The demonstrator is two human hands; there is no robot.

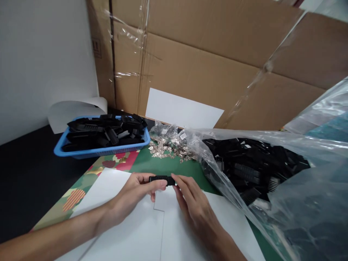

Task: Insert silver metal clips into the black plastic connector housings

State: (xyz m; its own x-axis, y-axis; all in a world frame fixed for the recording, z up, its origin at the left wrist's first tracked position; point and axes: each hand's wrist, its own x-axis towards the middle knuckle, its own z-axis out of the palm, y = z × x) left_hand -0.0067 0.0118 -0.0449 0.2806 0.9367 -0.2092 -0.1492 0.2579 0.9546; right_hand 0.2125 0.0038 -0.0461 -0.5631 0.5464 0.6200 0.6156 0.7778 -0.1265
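Above the white sheet [130, 224], a small black plastic part [160, 178] is held level between both hands. My left hand [138, 188] grips its left side, thumb laid along the front face. The fingertips of my right hand [190, 197] pinch its right end. Farther back on the green surface lies a heap of small shiny metal pieces [165, 148], partly inside clear plastic bags [168, 129]. Whether a metal piece sits in the black part cannot be made out.
At the back left stands a blue basket [61, 146] piled with black plastic parts [108, 132]. A large clear plastic bag [307, 188] on the right holds many more. Behind the table rises a cardboard box [195, 72] with a white paper [182, 108] against it.
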